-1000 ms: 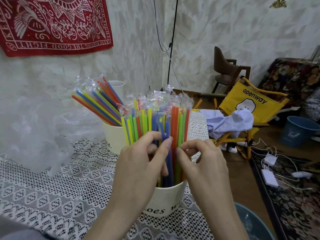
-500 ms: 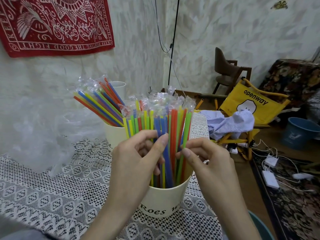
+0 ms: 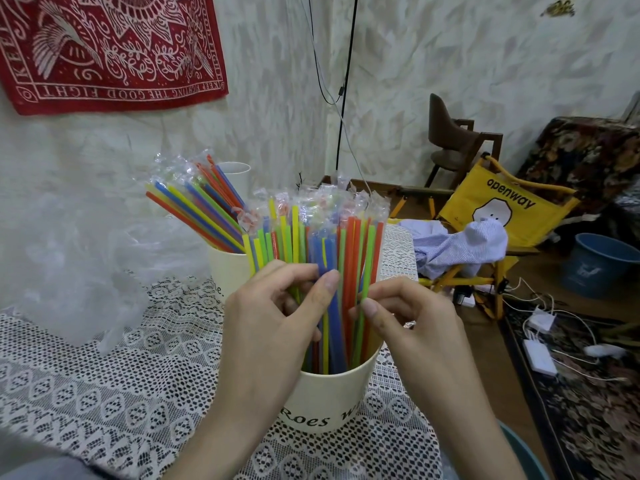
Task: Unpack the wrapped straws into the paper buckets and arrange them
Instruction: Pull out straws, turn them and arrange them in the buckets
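Two paper buckets point(image 3: 329, 400) are being filled on a lace-covered table point(image 3: 104, 393) — the wrapped straws point(image 3: 322, 244) in the nearer one are being pinched by the left hand point(image 3: 277, 327) and right hand point(image 3: 405, 317), fingers curled around a few, apparently to spread them evenly; the farther bucket point(image 3: 227, 271) is leaning its bundle leftward.

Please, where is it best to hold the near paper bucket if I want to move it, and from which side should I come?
Probably grip the near bucket by its bare lower wall, coming from the front or sides at table level. Wrapped straws stand tall out of its open top, and the left hand and right hand are busy among them, so from above is blocked.
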